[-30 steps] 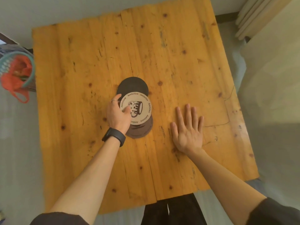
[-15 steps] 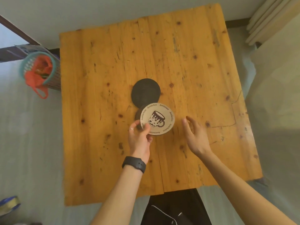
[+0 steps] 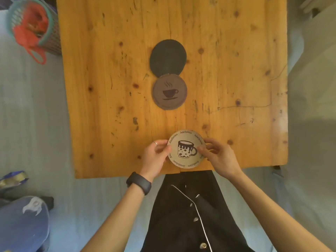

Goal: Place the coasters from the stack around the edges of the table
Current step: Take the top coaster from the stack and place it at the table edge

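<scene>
A: Why are both hands on that one coaster?

B: To set it square. The left hand (image 3: 156, 155) pinches the left rim of the pale printed mug coaster (image 3: 186, 149) and the right hand (image 3: 218, 157) closes its fingers on the right rim, so each hand is clamped on the same disc. Held from both sides it can be turned so the mug drawing faces the person.

A: And where is it?

B: Lower centre of the frame, over the near edge of the wooden table (image 3: 236, 51). That suits the task, since the coasters go around the edges. I cannot tell whether it already lies flat on the wood or hangs just above it.

A: What remains in the middle?

B: Two discs at centre frame. A brown coaster with a steaming-cup print (image 3: 170, 91) lies nearer, and its top rim overlaps a plain dark coaster (image 3: 168, 57) above it. Likely they are fanned so each can be picked up by itself.

A: So the job is early?

B: I judge so: none is let go at an edge yet.
</scene>
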`<state>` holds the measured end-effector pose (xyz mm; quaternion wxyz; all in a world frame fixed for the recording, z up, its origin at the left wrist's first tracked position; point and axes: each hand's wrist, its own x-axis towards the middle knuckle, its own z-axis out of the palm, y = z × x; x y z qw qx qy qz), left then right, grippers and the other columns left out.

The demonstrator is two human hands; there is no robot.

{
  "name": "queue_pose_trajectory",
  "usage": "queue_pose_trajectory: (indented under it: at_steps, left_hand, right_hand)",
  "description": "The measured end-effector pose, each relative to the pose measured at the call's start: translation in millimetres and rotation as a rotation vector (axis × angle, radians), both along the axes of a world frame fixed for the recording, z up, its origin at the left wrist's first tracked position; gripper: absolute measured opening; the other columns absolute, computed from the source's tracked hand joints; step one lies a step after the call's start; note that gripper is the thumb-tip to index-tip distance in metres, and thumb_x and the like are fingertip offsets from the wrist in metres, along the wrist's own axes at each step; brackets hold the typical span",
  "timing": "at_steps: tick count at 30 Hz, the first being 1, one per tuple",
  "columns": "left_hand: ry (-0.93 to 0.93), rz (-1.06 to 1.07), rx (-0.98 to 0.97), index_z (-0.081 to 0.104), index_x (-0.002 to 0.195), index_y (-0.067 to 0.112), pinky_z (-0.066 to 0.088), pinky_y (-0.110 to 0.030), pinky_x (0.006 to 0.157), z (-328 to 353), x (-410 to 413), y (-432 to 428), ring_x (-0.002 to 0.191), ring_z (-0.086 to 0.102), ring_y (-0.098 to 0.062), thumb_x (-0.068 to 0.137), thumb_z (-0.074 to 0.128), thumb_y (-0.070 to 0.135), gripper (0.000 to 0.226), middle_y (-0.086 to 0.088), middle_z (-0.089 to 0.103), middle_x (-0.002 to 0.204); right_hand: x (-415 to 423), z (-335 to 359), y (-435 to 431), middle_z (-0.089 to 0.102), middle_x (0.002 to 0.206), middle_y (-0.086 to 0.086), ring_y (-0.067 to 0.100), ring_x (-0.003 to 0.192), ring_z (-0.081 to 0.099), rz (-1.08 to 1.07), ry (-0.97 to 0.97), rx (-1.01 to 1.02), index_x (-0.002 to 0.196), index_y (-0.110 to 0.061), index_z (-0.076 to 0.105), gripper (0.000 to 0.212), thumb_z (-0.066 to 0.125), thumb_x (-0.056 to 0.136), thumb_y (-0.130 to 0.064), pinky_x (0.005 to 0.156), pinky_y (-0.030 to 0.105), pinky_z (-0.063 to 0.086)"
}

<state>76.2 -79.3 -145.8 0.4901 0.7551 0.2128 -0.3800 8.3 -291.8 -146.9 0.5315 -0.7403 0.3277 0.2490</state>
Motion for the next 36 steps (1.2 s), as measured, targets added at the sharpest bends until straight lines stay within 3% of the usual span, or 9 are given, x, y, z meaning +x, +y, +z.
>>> queue_pose_trajectory:
  at_steps: [4,7,10,17,20,28,36]
  left_hand:
    - [-0.055,-0.143,0.159,0.065,0.093,0.030,0.057,-0.041,0.080,-16,-15,13,0.086,0.070,-0.016,0.086,0.069,0.033,0.009,0.010,0.069,0.097]
    - [-0.122,-0.146,0.303,0.066,0.098,0.023,0.052,-0.029,0.074,-20,-24,7,0.086,0.066,-0.014,0.089,0.065,0.034,0.014,0.010,0.067,0.093]
    - [-0.170,-0.087,0.419,0.068,0.101,0.017,0.043,-0.025,0.070,-21,-30,2,0.082,0.061,-0.013,0.092,0.063,0.033,0.019,0.003,0.068,0.092]
    - [-0.237,-0.037,0.452,0.066,0.096,0.021,0.052,-0.032,0.067,-27,-33,4,0.081,0.066,-0.018,0.091,0.063,0.033,0.014,0.004,0.071,0.090]
    - [-0.233,-0.065,0.477,0.067,0.094,0.023,0.054,-0.035,0.068,-30,-30,6,0.080,0.066,-0.017,0.090,0.064,0.035,0.014,0.007,0.070,0.087]
    - [-0.256,-0.209,0.591,0.064,0.093,0.027,0.050,-0.030,0.063,-30,-28,5,0.076,0.064,-0.015,0.090,0.060,0.043,0.016,0.010,0.071,0.087]
    - [-0.280,-0.255,0.614,0.063,0.091,0.030,0.052,-0.038,0.073,-35,-29,10,0.080,0.065,-0.015,0.089,0.058,0.049,0.020,0.012,0.072,0.088]
  right_hand:
    - [-9,-11,16,0.069,0.094,-0.008,0.001,0.078,0.065,0.061,-0.039,-0.156,0.127,-0.024,0.066,0.033,0.066,0.095,-0.032,0.057,0.005,0.044]
    - [-11,-20,31,0.068,0.098,-0.004,0.007,0.078,0.066,0.078,-0.077,-0.245,0.130,-0.023,0.065,0.035,0.064,0.096,-0.032,0.059,0.008,0.039]
    - [-9,-23,37,0.067,0.090,-0.011,-0.004,0.072,0.062,0.038,-0.064,-0.265,0.122,-0.022,0.065,0.032,0.069,0.092,-0.033,0.052,0.007,0.041]
    - [-8,-30,39,0.070,0.088,-0.010,-0.004,0.077,0.062,-0.016,-0.046,-0.237,0.105,-0.020,0.070,0.019,0.072,0.091,-0.032,0.058,0.002,0.044]
    - [-8,-32,40,0.068,0.085,-0.012,-0.008,0.075,0.060,-0.038,-0.060,-0.244,0.103,-0.021,0.070,0.017,0.072,0.091,-0.032,0.058,0.006,0.047]
    - [-10,-37,45,0.069,0.085,-0.011,0.004,0.077,0.064,-0.060,-0.094,-0.278,0.100,-0.025,0.069,0.014,0.072,0.090,-0.034,0.063,0.015,0.047]
    - [-13,-41,51,0.071,0.089,-0.007,0.009,0.080,0.066,-0.101,-0.105,-0.314,0.104,-0.022,0.070,0.015,0.071,0.091,-0.031,0.065,0.020,0.051]
